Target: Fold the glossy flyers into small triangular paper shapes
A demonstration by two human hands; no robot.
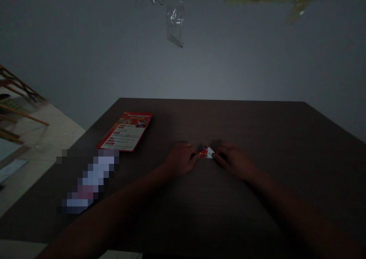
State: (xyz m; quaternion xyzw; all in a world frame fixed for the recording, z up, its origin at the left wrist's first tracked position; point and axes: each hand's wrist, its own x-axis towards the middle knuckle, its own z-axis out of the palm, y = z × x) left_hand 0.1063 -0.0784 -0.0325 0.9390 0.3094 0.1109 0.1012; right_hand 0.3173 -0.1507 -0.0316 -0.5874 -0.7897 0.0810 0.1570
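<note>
Head view shows your left hand (180,159) and right hand (233,159) pinching a small red-and-white paper triangle (206,152), apparently mid-fold, the next move likely needing even creasing.

Dark table (228,122), red printed leaflet (127,131), pixelated object (94,179)

Here's the small paper piece (206,152), a neat little triangle, busy red print on its left, white at right! It's mid-tabletop (211,118), long edge nearest, peak away.
</note>
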